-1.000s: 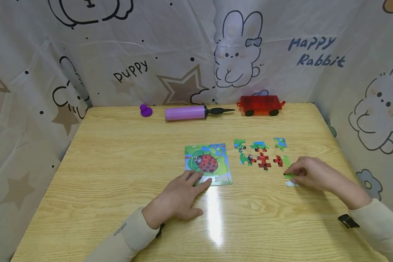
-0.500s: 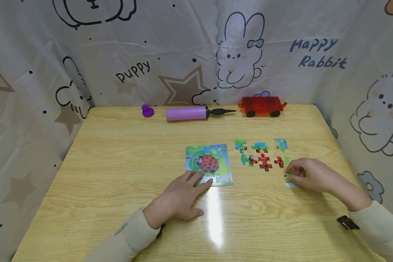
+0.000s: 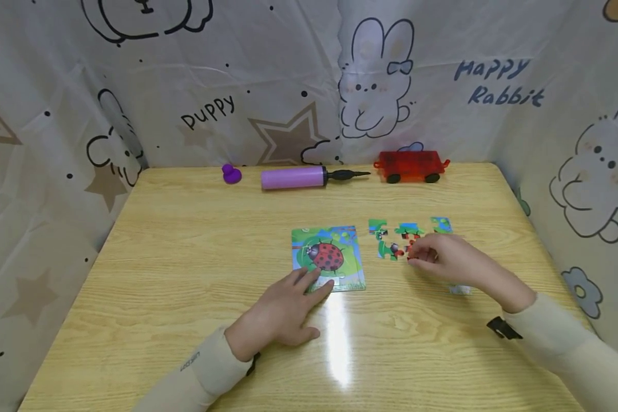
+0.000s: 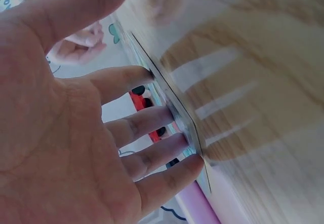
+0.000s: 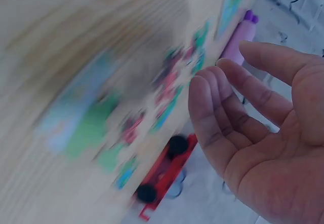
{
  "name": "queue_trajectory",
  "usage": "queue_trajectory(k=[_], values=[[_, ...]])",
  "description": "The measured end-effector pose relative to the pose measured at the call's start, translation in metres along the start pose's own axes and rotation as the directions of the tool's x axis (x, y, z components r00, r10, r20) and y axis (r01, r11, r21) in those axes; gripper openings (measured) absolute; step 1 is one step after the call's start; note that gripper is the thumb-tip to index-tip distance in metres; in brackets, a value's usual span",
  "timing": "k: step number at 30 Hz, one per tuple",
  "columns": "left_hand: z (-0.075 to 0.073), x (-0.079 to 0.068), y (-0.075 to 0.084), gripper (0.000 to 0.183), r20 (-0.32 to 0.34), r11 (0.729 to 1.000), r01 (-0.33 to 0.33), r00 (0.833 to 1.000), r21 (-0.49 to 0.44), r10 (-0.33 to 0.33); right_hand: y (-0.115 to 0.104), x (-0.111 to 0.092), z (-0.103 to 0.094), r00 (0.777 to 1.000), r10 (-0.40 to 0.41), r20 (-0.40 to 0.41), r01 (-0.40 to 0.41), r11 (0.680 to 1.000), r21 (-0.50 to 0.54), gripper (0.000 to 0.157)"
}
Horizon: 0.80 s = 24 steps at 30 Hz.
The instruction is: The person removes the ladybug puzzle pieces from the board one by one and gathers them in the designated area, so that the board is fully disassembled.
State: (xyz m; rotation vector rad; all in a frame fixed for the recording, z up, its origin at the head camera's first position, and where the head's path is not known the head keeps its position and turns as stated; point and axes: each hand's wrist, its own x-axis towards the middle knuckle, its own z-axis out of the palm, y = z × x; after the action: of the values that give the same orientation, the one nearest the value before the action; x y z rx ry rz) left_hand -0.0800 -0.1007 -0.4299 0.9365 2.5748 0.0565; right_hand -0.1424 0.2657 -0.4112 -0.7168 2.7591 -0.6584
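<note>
My left hand (image 3: pixel 280 312) lies with spread, fairly straight fingers over the near edge of a square ladybug picture board (image 3: pixel 350 268). In the left wrist view, the fingertips (image 4: pixel 190 165) touch the board's edge. My right hand (image 3: pixel 453 260) is above the loose jigsaw pieces, its fingers loosely bent. The right wrist view shows nothing between thumb and fingertips. In the head view this hand overlaps the red middle piece (image 3: pixel 411 247) and hides others to its right. A green piece with part of the ladybug's head (image 3: pixel 386 249) lies just left of it.
Three jigsaw pieces form a back row, including a blue-green corner piece (image 3: pixel 441 224). A pale blue piece (image 3: pixel 460 289) lies nearest the front. Along the back edge stand a purple knob-shaped object (image 3: pixel 232 174), a purple hand pump (image 3: pixel 293 178) and a red toy wagon (image 3: pixel 411 166).
My right hand has moved left and slightly away from me, from the green and pale blue pieces to above the red middle piece. My left hand has stayed on the board.
</note>
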Motion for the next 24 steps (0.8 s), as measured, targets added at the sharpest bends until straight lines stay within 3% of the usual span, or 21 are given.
queue_trajectory(k=[13,19,24], values=[[0.001,-0.002,0.0,0.09,-0.018,1.0,-0.001,1.0,0.002,0.001,-0.048,0.045,0.029,0.981,-0.192,-0.009,0.193,0.981,0.03,0.012],[0.004,-0.003,-0.002,0.089,-0.062,1.0,-0.008,0.998,-0.01,0.007,-0.074,0.064,0.049,0.972,-0.236,-0.005,0.236,0.971,0.049,0.018],[0.005,-0.003,-0.003,0.088,-0.074,0.999,-0.018,0.997,0.038,0.021,-0.091,0.077,0.065,0.969,-0.243,0.032,0.242,0.97,0.037,0.022]])
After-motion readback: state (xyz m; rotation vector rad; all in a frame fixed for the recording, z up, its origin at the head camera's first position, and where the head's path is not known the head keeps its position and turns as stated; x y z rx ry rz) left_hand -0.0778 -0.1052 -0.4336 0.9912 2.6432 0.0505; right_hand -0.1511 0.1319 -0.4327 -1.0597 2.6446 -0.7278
